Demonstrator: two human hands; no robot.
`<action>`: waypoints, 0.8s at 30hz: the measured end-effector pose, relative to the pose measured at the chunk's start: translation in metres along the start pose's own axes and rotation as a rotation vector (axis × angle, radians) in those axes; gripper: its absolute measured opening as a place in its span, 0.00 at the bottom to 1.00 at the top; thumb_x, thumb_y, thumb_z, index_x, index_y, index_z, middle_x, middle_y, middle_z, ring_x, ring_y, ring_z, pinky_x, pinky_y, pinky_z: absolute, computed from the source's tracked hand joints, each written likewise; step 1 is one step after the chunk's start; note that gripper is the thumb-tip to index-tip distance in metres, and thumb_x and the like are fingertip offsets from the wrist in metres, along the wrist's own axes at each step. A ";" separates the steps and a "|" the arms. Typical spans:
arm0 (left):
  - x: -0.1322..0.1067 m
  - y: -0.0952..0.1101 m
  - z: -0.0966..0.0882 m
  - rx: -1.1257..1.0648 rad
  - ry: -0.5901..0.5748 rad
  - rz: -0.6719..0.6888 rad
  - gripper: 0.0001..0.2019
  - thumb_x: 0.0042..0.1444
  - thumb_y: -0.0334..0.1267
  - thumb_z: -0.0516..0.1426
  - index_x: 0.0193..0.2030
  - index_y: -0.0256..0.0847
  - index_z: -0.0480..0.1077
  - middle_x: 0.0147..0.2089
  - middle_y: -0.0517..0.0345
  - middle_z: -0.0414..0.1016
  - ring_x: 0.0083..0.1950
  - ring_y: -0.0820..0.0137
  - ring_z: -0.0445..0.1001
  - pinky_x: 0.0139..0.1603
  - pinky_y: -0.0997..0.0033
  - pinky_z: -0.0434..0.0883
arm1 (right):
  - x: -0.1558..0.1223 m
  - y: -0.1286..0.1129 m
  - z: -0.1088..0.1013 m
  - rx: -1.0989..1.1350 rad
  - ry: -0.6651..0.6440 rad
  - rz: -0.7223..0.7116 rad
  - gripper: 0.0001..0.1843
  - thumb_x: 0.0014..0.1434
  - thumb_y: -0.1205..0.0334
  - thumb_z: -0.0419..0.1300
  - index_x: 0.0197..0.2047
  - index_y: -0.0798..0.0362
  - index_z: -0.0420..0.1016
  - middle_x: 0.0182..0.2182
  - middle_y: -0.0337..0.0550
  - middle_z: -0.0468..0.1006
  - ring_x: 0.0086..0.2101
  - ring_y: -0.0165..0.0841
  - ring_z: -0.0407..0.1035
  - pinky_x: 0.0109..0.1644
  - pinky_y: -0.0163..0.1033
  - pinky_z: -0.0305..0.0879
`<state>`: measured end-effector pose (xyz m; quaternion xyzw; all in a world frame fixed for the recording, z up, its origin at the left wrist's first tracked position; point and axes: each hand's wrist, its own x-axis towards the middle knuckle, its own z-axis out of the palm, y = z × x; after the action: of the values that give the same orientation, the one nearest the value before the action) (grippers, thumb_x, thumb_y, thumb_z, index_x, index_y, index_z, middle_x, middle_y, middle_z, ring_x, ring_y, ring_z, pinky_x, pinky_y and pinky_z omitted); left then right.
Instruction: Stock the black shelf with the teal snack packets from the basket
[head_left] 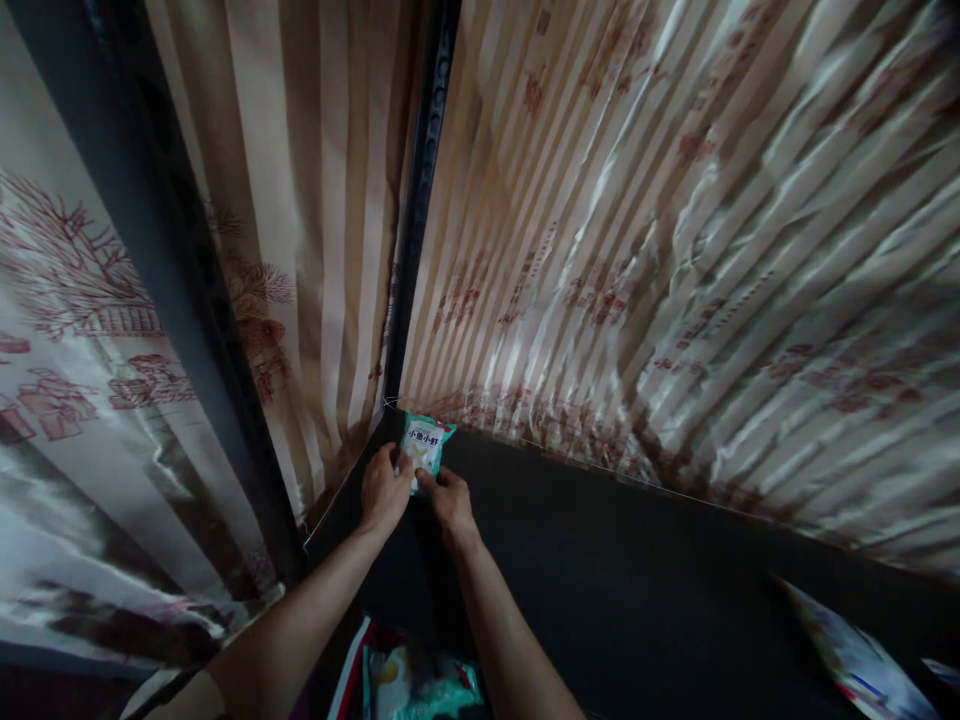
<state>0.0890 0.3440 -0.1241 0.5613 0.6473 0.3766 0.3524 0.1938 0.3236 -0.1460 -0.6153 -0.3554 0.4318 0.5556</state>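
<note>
Packet (428,440), long axis pointing away, top farthest, hands (384,492) on lower sides

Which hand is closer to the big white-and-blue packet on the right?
The right hand. It sits left of the white-and-blue packet; the left hand is farther left, beyond the right one.
</note>
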 end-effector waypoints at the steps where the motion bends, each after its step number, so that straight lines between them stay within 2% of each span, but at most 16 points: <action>1: 0.000 0.000 0.001 0.029 0.027 0.034 0.19 0.57 0.38 0.51 0.55 0.34 0.64 0.58 0.39 0.67 0.61 0.58 0.64 0.61 0.61 0.58 | 0.007 0.002 0.003 -0.042 0.009 -0.020 0.15 0.42 0.52 0.66 0.32 0.52 0.80 0.25 0.40 0.80 0.30 0.37 0.73 0.40 0.41 0.67; 5: 0.005 -0.006 0.008 0.067 0.078 0.131 0.20 0.56 0.36 0.51 0.56 0.36 0.64 0.60 0.43 0.66 0.63 0.59 0.60 0.64 0.59 0.55 | 0.031 0.003 0.016 -0.169 0.029 -0.062 0.10 0.44 0.54 0.64 0.30 0.49 0.80 0.26 0.39 0.80 0.32 0.37 0.73 0.41 0.41 0.66; 10: 0.015 -0.015 0.017 0.050 0.110 0.173 0.21 0.56 0.35 0.51 0.57 0.35 0.64 0.65 0.44 0.60 0.68 0.60 0.53 0.67 0.60 0.51 | 0.050 -0.005 0.024 -0.317 0.051 -0.061 0.10 0.46 0.56 0.62 0.32 0.48 0.79 0.31 0.41 0.81 0.34 0.38 0.73 0.42 0.41 0.64; 16: 0.026 -0.023 0.025 0.064 0.049 0.185 0.20 0.58 0.34 0.48 0.56 0.35 0.66 0.64 0.46 0.62 0.66 0.62 0.57 0.67 0.59 0.53 | 0.064 -0.011 0.028 -0.492 0.040 -0.050 0.11 0.49 0.57 0.61 0.37 0.48 0.79 0.33 0.41 0.81 0.37 0.39 0.74 0.44 0.41 0.64; 20: 0.032 -0.026 0.026 0.028 0.042 0.160 0.21 0.58 0.34 0.47 0.57 0.35 0.67 0.64 0.48 0.63 0.66 0.63 0.58 0.67 0.60 0.53 | 0.073 -0.011 0.033 -0.527 0.018 -0.071 0.13 0.51 0.58 0.60 0.40 0.49 0.79 0.35 0.41 0.81 0.38 0.37 0.74 0.42 0.39 0.66; 24: 0.035 -0.026 0.026 0.009 0.034 0.143 0.22 0.58 0.34 0.48 0.58 0.33 0.65 0.65 0.47 0.60 0.67 0.64 0.56 0.69 0.62 0.50 | 0.079 -0.011 0.036 -0.534 -0.010 -0.113 0.12 0.52 0.58 0.59 0.40 0.48 0.79 0.33 0.38 0.81 0.35 0.34 0.75 0.40 0.35 0.66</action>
<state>0.0951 0.3792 -0.1602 0.6013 0.6131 0.4074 0.3108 0.1900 0.4108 -0.1466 -0.7169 -0.4934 0.2940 0.3951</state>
